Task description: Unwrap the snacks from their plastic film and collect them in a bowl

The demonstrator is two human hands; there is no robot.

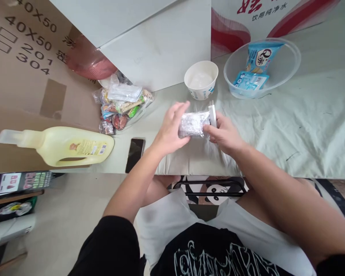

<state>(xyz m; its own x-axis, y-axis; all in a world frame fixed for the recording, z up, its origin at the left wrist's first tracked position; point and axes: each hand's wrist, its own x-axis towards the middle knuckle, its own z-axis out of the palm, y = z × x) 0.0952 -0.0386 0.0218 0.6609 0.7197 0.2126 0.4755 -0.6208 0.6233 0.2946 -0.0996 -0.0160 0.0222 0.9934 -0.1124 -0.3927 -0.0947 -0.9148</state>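
Note:
Both of my hands hold a small clear packet (193, 123) with a silvery, crinkled filling, just above the pale cloth-covered table (304, 126). My left hand (169, 132) grips its left end with the fingers curled over the top. My right hand (224, 133) pinches its right end, where a small white flat piece (212, 114) stands against the packet. A white paper bowl (201, 79) stands just behind the packet. A clear plastic bowl (290, 63) to its right holds two blue snack packets (260, 57).
A clear bag of assorted snacks (119, 107) lies left of my hands. A black phone (135, 154) lies at the table's front edge, next to a yellow detergent bottle (66, 145) on its side. Cardboard (25, 76) and white boxes (161, 42) stand behind.

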